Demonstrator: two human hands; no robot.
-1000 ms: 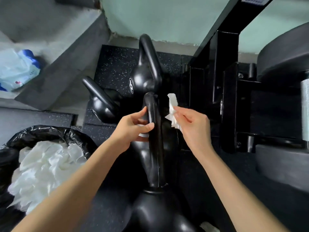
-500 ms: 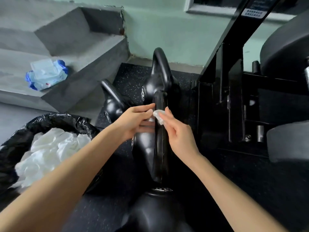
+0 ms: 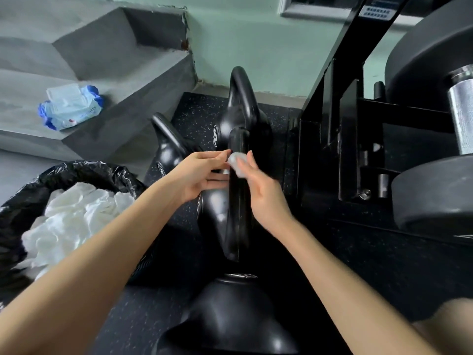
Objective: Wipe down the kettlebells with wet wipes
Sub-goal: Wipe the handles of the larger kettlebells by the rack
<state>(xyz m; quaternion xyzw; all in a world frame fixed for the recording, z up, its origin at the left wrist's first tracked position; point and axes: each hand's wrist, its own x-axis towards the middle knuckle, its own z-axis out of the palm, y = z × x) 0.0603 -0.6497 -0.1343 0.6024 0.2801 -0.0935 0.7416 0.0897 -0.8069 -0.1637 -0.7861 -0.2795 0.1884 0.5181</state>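
Both forearms converge forward. Left hand (image 3: 202, 172), fingers nearly straight, meets right hand (image 3: 261, 193), whose fingertips pinch a wet wipe (image 3: 237, 162).

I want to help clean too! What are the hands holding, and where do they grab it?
A small balled-up wet wipe. The right hand pinches it at its fingertips against the kettlebell handle; the left hand touches its edge with straight fingers.

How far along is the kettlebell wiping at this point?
Done: used white wipes heap in the black bin bag. In hand: the right hand pinches a balled white wet wipe against a black kettlebell handle, left hand touching it. Left: other black kettlebells stand behind; whether they're wiped doesn't show.
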